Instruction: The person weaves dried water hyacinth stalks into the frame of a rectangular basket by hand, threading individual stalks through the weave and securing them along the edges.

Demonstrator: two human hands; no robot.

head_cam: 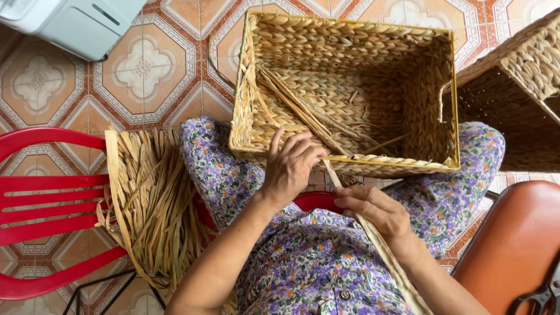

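A rectangular woven straw basket (350, 46) with a yellow wire rim rests tilted on my knees, its opening facing me. My left hand (290, 166) presses on the near rim, fingers curled over the braided edge. My right hand (373, 209) pinches a long dried straw strand (388, 256) that runs from the rim down past my wrist. Several loose strands lie inside the basket. I wear floral purple clothes (315, 262).
A bundle of dried straw (149, 204) lies on a red plastic chair (41, 204) at my left. A second woven basket (519, 93) stands at the right, above an orange seat (516, 245). A white appliance (70, 23) sits on the patterned tile floor (146, 76).
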